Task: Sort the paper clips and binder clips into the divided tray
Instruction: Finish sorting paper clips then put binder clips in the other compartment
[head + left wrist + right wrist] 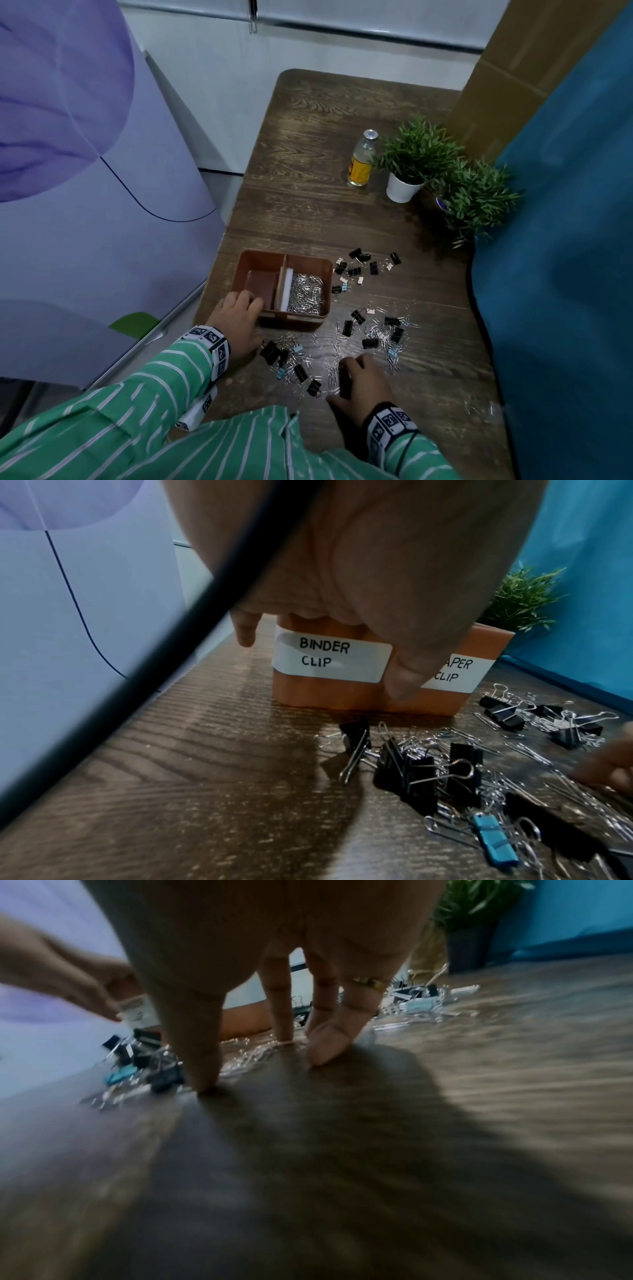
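The brown divided tray (245,274) stands on the wooden table. Its front labels read "BINDER CLIP" (329,656) on the left and "PAPER CLIP" on the right. The left compartment looks bare; the right one holds a heap of silver paper clips (306,294). My left hand (246,310) grips the tray's near left corner, fingers over the rim and thumb (404,680) on the front wall. Black and pastel binder clips (270,351) lie mixed with loose paper clips (376,334) around the tray. My right hand (339,380) stands on its fingertips (322,1056) among the loose paper clips, holding nothing that I can see.
A small bottle (363,157) and two potted plants (411,161) stand at the back right. A blue cloth (565,274) borders the table's right side, and a purple-and-white panel (85,171) its left. More binder clips (356,270) lie right of the tray.
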Motion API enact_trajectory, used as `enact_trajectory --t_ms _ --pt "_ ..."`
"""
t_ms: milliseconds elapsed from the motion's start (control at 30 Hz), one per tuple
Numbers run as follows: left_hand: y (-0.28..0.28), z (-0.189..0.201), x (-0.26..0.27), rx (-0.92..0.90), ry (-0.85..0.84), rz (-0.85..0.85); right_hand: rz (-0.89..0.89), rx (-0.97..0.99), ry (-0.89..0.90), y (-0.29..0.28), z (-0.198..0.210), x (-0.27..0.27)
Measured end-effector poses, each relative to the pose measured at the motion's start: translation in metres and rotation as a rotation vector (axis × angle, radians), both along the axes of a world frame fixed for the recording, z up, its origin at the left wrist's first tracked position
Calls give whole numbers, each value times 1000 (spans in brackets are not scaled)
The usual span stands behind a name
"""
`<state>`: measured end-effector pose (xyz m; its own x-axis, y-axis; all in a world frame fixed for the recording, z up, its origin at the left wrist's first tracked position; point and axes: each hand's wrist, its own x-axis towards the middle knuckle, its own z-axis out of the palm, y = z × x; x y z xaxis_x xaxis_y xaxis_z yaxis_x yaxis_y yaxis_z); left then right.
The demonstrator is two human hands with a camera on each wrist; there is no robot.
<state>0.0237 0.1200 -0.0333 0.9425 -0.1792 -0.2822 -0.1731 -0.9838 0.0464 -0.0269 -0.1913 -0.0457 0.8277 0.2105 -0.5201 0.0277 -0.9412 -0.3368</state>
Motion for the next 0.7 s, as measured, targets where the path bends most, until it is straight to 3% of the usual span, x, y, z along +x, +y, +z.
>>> enact_trajectory --t_ms 333,533,700 --pt "-2 3 0 -7 -1 16 0 187 -73 41 -2 53" --pt "0 1 1 -11 -9 15 315 142 -327 45 3 64" --pt "-1 1 0 -6 -21 18 451 3 -219 42 -10 57"
